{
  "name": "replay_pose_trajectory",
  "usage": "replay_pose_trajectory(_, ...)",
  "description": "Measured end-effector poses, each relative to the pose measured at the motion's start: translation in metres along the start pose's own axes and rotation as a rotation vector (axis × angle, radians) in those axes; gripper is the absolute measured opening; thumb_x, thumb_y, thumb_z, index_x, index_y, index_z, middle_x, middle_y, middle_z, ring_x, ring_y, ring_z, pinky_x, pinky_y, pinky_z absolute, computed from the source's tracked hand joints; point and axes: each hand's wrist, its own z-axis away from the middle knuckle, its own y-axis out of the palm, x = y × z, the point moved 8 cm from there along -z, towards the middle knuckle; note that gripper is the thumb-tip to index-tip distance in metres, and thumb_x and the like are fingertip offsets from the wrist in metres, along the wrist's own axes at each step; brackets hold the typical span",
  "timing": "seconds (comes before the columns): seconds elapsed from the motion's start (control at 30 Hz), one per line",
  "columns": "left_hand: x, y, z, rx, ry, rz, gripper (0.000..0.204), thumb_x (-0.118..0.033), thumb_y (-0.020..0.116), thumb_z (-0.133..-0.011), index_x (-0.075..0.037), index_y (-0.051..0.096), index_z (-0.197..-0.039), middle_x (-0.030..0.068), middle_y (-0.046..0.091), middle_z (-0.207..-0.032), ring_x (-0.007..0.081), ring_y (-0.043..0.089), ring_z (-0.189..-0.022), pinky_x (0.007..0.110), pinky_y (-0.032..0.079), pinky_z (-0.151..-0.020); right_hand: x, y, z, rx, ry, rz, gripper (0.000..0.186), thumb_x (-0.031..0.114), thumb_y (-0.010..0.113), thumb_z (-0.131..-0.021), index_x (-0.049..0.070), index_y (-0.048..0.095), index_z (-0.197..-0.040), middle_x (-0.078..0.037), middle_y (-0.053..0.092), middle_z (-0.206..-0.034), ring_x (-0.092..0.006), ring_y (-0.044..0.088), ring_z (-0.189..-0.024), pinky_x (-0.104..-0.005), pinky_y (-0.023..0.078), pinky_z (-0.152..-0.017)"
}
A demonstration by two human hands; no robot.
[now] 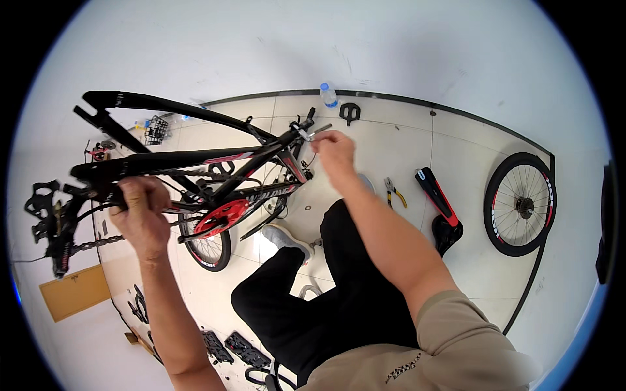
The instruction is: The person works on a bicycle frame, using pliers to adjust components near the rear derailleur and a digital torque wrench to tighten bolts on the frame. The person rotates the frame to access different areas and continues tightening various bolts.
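A black bicycle frame (173, 158) is raised on the left, its rear fork ends pointing left. My left hand (145, 212) is closed round the frame near a rear fork end, beside the rear derailleur (45, 208) and the hanging chain (98, 246). A red chainring (225, 218) shows on the frame below. With pinched fingers my right hand (336, 156) grips the lever of a silver seat clamp (303, 132) at the top of the seat tube. My fingers partly hide the lever.
A wheel (521, 204) leans at the right wall. On the tiled floor lie a saddle (446, 231), pliers (393, 192), a pedal (350, 113) and a water bottle (328, 96). Another wheel (212, 251) stands under the frame. Toolbox trays (246, 350) sit at lower left.
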Motion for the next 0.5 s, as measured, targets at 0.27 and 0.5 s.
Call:
replay_pose_trajectory(0.27,0.005,-0.022,-0.023,-0.197,0.078,-0.062,0.051,-0.052,0.040,-0.105,-0.008,0.045,-0.079,-0.0025,0.027,-0.058,0.0094,0.026,-0.050,0.027,0.025,-0.048,-0.244,-0.219,-0.091,-0.158,0.390,0.612,0.017,0.004,0.051,-0.085,0.000,0.066,-0.090,-0.012,0.065,-0.073,-0.0241,0.064,-0.064,-0.0367,0.050,-0.053)
replay_pose_trajectory(0.5,0.005,-0.077,-0.018,-0.420,0.127,-0.087,0.035,-0.023,0.039,-0.105,-0.013,0.037,-0.072,0.0006,0.027,-0.067,0.0143,0.031,-0.060,0.030,0.029,-0.058,-0.272,-0.215,-0.156,0.085,0.182,1.258,0.030,0.013,0.054,-0.082,-0.003,0.068,-0.104,-0.026,0.066,-0.112,-0.0410,0.063,-0.106,-0.0458,0.051,-0.092)
